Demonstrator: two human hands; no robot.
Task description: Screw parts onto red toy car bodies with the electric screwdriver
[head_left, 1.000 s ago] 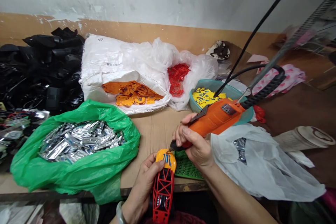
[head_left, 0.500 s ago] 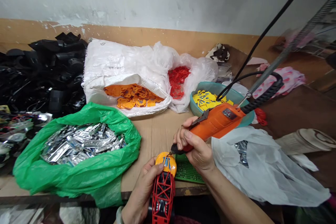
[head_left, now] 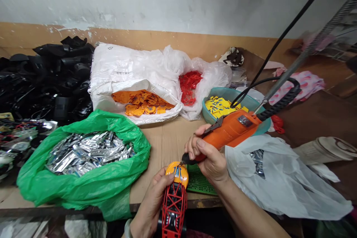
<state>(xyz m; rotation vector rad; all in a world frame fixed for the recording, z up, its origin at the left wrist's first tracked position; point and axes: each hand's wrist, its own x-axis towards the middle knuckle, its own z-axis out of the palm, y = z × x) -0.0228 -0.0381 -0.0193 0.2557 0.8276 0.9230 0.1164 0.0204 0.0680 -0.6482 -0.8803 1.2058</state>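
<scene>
My right hand (head_left: 208, 156) is wrapped round the black front end of an orange electric screwdriver (head_left: 231, 128), which hangs from a spring and a black cable. Its tip touches the upper right edge of a round orange plate (head_left: 177, 174). That plate sits at the top of a toy part with a red lattice frame (head_left: 174, 206) and a black body. My left hand (head_left: 156, 197) grips this toy part from the left, thumb on the orange plate. Under the screwdriver tip lies a green perforated mat (head_left: 200, 180).
A green bag (head_left: 139, 163) holds silver pieces. Behind are a white sack (head_left: 125, 63) of orange plates, a plastic bag (head_left: 217, 72) of red parts and a teal basin (head_left: 208, 113) of yellow pieces. Black parts (head_left: 67, 70) pile up left; a white bag (head_left: 290, 182) lies right.
The camera view has shifted very slightly. Both hands, the screwdriver and the toy part keep nearly the same positions, with the tip still at the plate's edge.
</scene>
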